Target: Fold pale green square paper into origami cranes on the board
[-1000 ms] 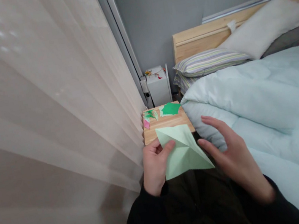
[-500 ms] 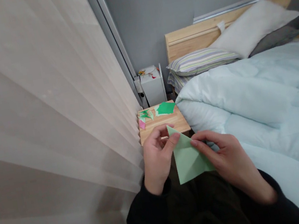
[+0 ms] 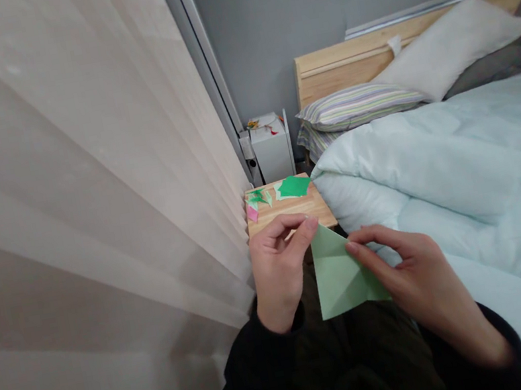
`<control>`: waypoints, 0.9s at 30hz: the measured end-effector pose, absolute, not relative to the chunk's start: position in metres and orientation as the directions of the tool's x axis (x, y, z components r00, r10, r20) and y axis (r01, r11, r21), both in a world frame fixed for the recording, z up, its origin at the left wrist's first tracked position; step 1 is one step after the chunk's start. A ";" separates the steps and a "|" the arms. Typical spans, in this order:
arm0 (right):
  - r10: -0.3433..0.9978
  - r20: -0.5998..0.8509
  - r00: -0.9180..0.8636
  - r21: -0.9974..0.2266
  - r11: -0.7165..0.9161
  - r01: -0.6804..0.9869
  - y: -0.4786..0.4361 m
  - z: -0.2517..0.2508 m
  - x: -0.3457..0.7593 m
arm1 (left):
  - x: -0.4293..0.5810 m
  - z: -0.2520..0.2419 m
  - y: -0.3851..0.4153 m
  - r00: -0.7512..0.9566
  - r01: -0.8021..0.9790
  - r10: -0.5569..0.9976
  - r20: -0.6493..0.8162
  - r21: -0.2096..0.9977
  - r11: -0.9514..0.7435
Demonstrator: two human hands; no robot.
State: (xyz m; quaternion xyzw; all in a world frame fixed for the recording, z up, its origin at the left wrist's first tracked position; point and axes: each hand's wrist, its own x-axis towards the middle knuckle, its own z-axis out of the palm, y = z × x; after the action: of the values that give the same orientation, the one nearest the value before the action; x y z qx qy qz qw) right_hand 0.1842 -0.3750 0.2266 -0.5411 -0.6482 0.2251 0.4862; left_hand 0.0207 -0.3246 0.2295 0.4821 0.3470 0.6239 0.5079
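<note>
A light green sheet of folded paper (image 3: 340,278) is held up between my hands, above my lap. Its top corner is pinched between the thumb and index finger of my left hand (image 3: 283,265). My right hand (image 3: 413,272) grips the sloping right edge with thumb and fingers, and hides part of the paper's right side. Faint crease lines cross the sheet. Beyond the hands, a small wooden table (image 3: 289,213) carries a stack of green paper (image 3: 294,186), some green and pale folded pieces (image 3: 258,197) and a pink piece (image 3: 252,213).
A pale pleated curtain (image 3: 93,218) fills the left side. To the right lies a bed with a light blue quilt (image 3: 465,152), a striped pillow (image 3: 365,101) and a wooden headboard (image 3: 320,77). Behind the table stands a white cabinet (image 3: 273,152) with small coloured items on top.
My left thumb and fingers have closed on the paper's very tip, where the thumb lay lower before. The view has shifted, so everything sits slightly further right.
</note>
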 end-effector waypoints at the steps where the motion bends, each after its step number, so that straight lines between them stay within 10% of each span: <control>1: 0.917 0.393 0.062 -0.815 0.317 0.485 -0.375 0.226 0.184 | 0.021 0.230 -0.326 -0.013 -0.318 0.971 0.239 0.919 -0.231; 27: 0.956 0.294 -0.003 -0.890 0.275 0.363 -0.373 0.225 0.181 | 0.024 0.227 -0.333 0.137 -0.278 0.984 0.110 0.958 -0.068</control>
State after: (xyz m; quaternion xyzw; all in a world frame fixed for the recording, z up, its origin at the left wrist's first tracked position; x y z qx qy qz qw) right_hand 0.1811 -0.3728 0.2253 -0.5174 -0.6374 0.3082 0.4806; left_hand 0.0237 -0.3330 0.2272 0.4848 0.3641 0.5468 0.5774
